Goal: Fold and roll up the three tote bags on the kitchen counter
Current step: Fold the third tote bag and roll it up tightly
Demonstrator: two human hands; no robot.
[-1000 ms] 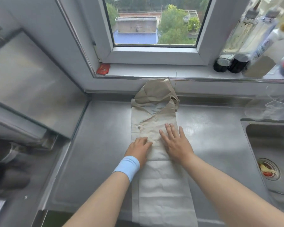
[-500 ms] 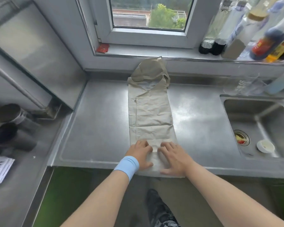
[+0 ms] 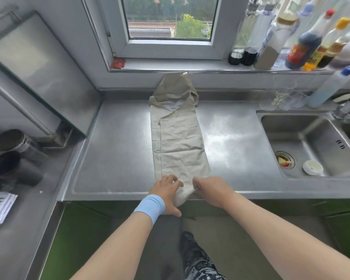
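Note:
A beige tote bag [image 3: 178,138] lies folded into a long narrow strip down the middle of the steel counter [image 3: 117,150]. Its handles are bunched at the far end against the wall under the window. My left hand [image 3: 167,194], with a light blue wristband, and my right hand [image 3: 211,189] both grip the near end of the strip at the counter's front edge. That end is lifted and curled between my fingers. Only this one bag is in view.
A sink [image 3: 309,144] with a small white cap and food scraps in the drain lies to the right. Several bottles [image 3: 303,43] crowd the window sill. A steel hood [image 3: 28,73] and dark pots [image 3: 6,158] stand at the left.
My hands slid from the middle of the strip back to its near end. They went from lying flat on the cloth to gripping and curling up that end.

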